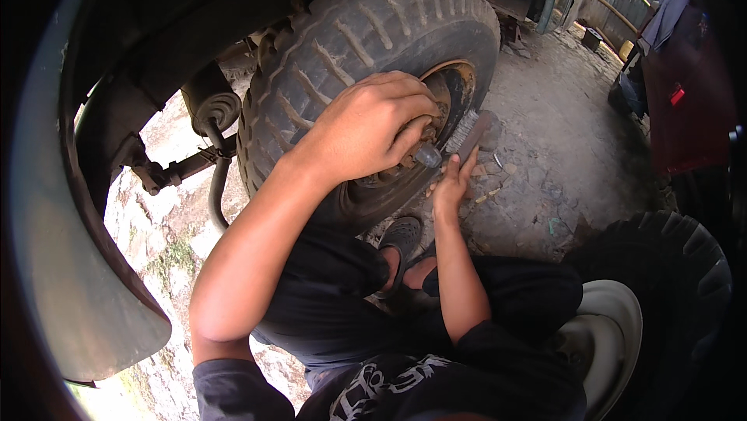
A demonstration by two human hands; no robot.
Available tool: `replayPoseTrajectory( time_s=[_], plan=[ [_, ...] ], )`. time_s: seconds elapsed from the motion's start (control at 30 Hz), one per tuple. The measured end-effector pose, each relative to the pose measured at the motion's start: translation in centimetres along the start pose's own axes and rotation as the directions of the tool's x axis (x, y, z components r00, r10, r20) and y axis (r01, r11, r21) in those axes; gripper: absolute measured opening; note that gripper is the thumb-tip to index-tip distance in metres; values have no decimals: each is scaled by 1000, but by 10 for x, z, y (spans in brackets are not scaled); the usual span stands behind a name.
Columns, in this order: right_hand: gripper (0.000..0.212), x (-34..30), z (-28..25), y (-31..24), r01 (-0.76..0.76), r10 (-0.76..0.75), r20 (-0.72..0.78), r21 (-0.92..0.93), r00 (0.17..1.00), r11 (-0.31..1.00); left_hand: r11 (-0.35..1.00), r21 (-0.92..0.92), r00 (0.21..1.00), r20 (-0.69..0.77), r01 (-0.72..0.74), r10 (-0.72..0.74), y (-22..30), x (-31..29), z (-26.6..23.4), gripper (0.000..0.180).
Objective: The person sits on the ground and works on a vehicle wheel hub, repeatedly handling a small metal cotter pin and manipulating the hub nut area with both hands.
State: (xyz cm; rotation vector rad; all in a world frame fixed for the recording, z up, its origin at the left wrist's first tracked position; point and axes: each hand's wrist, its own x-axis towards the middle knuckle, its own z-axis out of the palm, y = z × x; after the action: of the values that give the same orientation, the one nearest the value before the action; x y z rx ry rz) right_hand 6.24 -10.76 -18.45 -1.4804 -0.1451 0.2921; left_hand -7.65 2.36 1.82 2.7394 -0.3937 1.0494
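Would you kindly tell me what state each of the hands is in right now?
Left hand: fingers curled at the centre of the wheel; whether it grips anything cannot be told.
Right hand: holding a brush.

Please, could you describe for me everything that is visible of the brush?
The brush has pale grey, wire-like bristles on a brownish-grey body of unclear material. It is held slanted beside the tyre, bristles facing it, with the right grip at its lower end; whether bristles and tyre touch, I cannot tell.

Head-worn fisheye view, facing down.
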Motion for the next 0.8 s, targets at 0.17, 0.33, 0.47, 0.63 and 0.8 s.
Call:
replayPoseTrajectory(
  time_s=[0.17,0.33,0.47,0.63,0.8],
  plan=[
    [76,-29,61,57,454,-483,29,-395,875,799,993,88,997,-27,-76,79,-12,3,11,18],
    [78,-44,70,50,465,-466,96,-378,880,800,984,146,993,-37,-106,113,-11,6,9,15],
    [82,-46,89,42,448,-507,-11,-450,862,772,988,119,994,-46,-97,103,-14,2,10,14],
    [78,-67,73,78,385,-383,99,-450,918,806,992,92,994,-52,-91,96,-11,7,13,15],
    [77,-28,81,60,540,-545,70,-287,836,792,989,98,993,-22,-112,115,-13,7,15,16]
  ],
)
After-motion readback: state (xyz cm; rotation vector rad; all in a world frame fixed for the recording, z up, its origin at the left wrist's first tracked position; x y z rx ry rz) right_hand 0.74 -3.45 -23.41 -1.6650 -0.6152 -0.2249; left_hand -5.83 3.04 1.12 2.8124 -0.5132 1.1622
